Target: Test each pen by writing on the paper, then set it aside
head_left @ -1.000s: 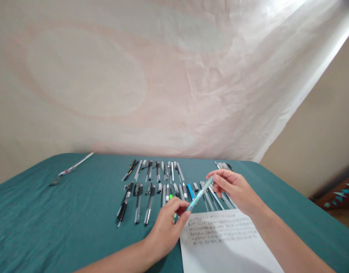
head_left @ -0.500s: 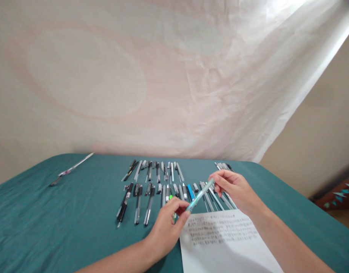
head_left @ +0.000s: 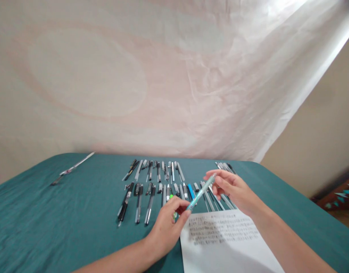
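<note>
A light teal pen [head_left: 202, 192] slants above the sheet, its upper end pointing to the right. My left hand [head_left: 171, 222] pinches its lower end between thumb and fingers. At the pen's upper end, my right hand [head_left: 231, 187] has its fingers apart; whether they brush the pen is hard to tell. Below both hands lies a white paper [head_left: 228, 254] with rows of handwriting. Just behind the pen are a blue cap or marker [head_left: 191, 191] and several grey pens [head_left: 210, 199], partly covered by my right hand.
Two rows of pens, many with caps off beside them, lie across the green tablecloth [head_left: 86, 227]. Black pens [head_left: 138, 204] are at the left of the near row. One long pen [head_left: 74, 167] lies apart at far left. A pale sheet [head_left: 120, 76] hangs behind the table.
My right hand's fingers have loosened from the pen's upper end and spread slightly. My left hand keeps its grip, and the pen tilts a little more upright.
</note>
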`<state>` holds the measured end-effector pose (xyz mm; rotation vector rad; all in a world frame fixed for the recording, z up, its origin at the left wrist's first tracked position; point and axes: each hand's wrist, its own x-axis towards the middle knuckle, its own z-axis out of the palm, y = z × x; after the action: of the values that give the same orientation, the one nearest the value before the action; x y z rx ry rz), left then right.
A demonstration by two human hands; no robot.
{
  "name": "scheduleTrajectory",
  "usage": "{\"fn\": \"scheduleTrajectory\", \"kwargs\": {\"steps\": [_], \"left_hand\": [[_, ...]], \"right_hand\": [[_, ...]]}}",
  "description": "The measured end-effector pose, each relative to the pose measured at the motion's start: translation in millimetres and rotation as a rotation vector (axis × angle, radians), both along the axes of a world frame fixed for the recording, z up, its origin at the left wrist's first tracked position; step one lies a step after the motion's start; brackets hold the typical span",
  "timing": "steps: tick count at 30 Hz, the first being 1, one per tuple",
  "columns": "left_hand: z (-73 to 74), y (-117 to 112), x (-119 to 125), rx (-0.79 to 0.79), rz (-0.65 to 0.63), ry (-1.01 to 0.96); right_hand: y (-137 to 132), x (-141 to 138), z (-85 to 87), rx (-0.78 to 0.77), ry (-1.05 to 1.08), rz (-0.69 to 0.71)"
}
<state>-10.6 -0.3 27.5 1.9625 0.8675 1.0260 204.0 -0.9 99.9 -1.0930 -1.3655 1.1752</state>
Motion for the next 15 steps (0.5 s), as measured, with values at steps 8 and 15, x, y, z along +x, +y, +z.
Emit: {"fn": "scheduleTrajectory", "kwargs": {"steps": [8, 15], "left_hand": [[-1.6, -2.3, -1.1, 0.021, -0.006, -0.022], [-3.5, -2.0, -1.1, 0.016, 0.007, -0.032]], "right_hand": [[1.2, 4.4, -4.1, 0.028, -0.091, -0.108], [0.5, 2.7, -3.7, 0.009, -0.058, -0.059]]}}
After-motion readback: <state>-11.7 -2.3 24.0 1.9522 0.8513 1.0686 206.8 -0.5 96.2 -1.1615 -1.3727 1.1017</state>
